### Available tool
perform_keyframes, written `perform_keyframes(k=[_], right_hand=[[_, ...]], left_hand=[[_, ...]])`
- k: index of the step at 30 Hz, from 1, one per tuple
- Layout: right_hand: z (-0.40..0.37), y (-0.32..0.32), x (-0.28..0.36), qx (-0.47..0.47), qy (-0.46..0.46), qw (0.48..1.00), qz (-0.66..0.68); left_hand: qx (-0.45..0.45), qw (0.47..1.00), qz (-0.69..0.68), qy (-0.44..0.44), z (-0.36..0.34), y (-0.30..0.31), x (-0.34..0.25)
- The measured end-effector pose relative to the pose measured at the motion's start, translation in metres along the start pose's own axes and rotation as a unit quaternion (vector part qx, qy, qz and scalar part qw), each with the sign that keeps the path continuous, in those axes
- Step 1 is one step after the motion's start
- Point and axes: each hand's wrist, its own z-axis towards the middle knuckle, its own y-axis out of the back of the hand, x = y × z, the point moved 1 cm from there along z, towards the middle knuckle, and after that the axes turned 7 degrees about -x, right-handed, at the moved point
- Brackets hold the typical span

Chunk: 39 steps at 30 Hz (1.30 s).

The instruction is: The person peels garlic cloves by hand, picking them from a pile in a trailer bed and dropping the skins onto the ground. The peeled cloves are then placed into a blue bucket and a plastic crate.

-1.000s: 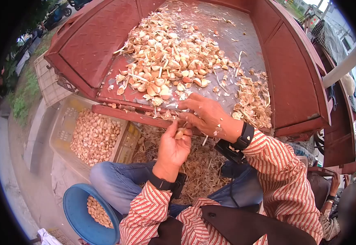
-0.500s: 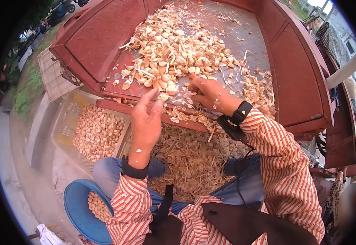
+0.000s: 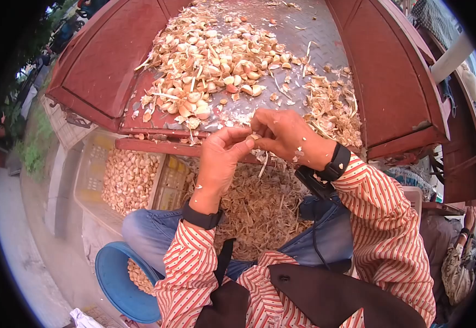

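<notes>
- Head view: the bare left hand (image 3: pixel 221 163), coming from a red-and-white striped sleeve, was closed in a pinch on a small pale-tan piece, apparently a garlic clove (image 3: pixel 256 136), at the centre of the frame.
- Just right of centre, the bare right hand (image 3: pixel 290 138) was half closed, its curled fingertips at the same clove; whether it gripped too could not be told, since fingers covered most of it.
- Good handling, in what looked like stripping dry skin, seemed to call for a steady left pinch and short right-hand tugs on the skin alone, without bruising the clove.
- Keeping both hands above the loose brown peelings (image 3: pixel 262 210) at lower centre seemed the tidiest way to shed scraps.
- Half a second earlier, the left hand was open and apart from the right, which reached to the heap of off-white garlic cloves (image 3: pixel 202 71) at upper centre; by this moment they had met.
- That heap and the red metal cart (image 3: pixel 317 41) had shifted up and leftward in the frame.
</notes>
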Motion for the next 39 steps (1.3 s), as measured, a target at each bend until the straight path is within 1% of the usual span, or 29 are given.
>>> perform_keyframes(k=[2,5,6,8,9,10,11,12,13,15,18,20,21,23,25,27,28,29,30,31,33,34,37,38,39], right_hand=[[-0.001,0.001,-0.001,0.009,-0.008,1.000,0.021],[-0.002,0.002,-0.012,0.032,-0.117,0.973,0.195],[-0.001,-0.001,-0.014,0.023,-0.132,0.941,0.311],[-0.002,-0.003,-0.014,0.009,-0.140,0.942,0.306],[-0.003,-0.004,-0.010,0.003,-0.143,0.942,0.305],[-0.004,-0.009,-0.002,0.000,-0.117,0.955,0.274],[-0.006,-0.015,0.001,-0.027,-0.039,0.979,0.201],[-0.005,-0.018,0.007,-0.037,-0.010,0.989,0.144],[-0.004,-0.019,0.013,-0.039,0.001,0.991,0.128],[-0.003,-0.020,0.021,-0.053,0.054,0.995,0.069],[-0.002,-0.020,0.030,-0.068,0.082,0.994,0.026],[-0.002,-0.023,0.034,-0.074,0.095,0.993,0.008],[-0.003,-0.024,0.035,-0.070,0.078,0.994,0.018],[-0.006,-0.025,0.035,-0.066,0.041,0.997,0.029],[-0.010,-0.030,0.026,-0.048,-0.052,0.991,0.115],[-0.013,-0.035,0.023,-0.054,-0.126,0.953,0.269],[-0.013,-0.035,0.026,-0.058,-0.147,0.942,0.297],[-0.013,-0.035,0.027,-0.058,-0.164,0.928,0.329],[-0.013,-0.036,0.026,-0.053,-0.161,0.923,0.345],[-0.013,-0.035,0.025,-0.052,-0.148,0.933,0.324],[-0.013,-0.035,0.024,-0.042,-0.124,0.949,0.287],[-0.011,-0.033,0.022,-0.015,-0.159,0.907,0.390],[0.006,-0.012,0.001,-0.049,-0.274,0.897,0.343],[0.014,-0.003,-0.011,0.003,-0.259,0.940,0.223],[0.022,0.003,-0.022,0.049,-0.240,0.964,0.103]], left_hand=[[0.011,0.999,-0.033,0.027,-0.003,0.001,-0.001],[0.022,0.995,-0.090,0.038,-0.004,0.011,0.005],[0.022,0.993,-0.107,0.049,-0.006,0.012,0.004],[0.021,0.987,-0.142,0.069,-0.010,0.012,0.004],[0.041,0.975,-0.194,0.100,-0.012,0.007,0.006],[0.053,0.960,-0.244,0.123,-0.015,0.002,0.007],[0.054,0.946,-0.288,0.137,-0.019,0.003,0.005],[0.052,0.937,-0.314,0.144,-0.022,0.004,0.009],[0.054,0.927,-0.340,0.149,-0.022,0.004,0.014],[0.043,0.914,-0.376,0.150,-0.025,0.001,0.014],[0.056,0.907,-0.401,0.119,-0.023,0.005,0.023],[0.027,0.931,-0.360,0.061,-0.026,0.002,0.024],[0.013,0.940,-0.339,0.034,-0.029,0.000,0.022],[-0.019,0.950,-0.312,0.009,-0.035,-0.001,0.020],[-0.036,0.952,-0.303,-0.007,-0.037,-0.007,0.020],[-0.065,0.956,-0.283,-0.037,-0.040,-0.012,0.017],[-0.073,0.960,-0.266,-0.048,-0.041,-0.013,0.013],[-0.083,0.963,-0.245,-0.068,-0.041,-0.014,0.012],[-0.081,0.964,-0.242,-0.074,-0.041,-0.014,0.013],[-0.083,0.964,-0.238,-0.083,-0.041,-0.013,0.012],[-0.064,0.958,-0.273,-0.057,-0.040,-0.013,0.007],[-0.059,0.954,-0.290,-0.042,-0.043,-0.011,0.004],[0.036,0.938,-0.340,0.053,-0.055,-0.007,-0.024],[0.080,0.932,-0.346,0.077,-0.064,-0.006,-0.033],[0.138,0.929,-0.335,0.081,-0.076,-0.009,-0.051]])
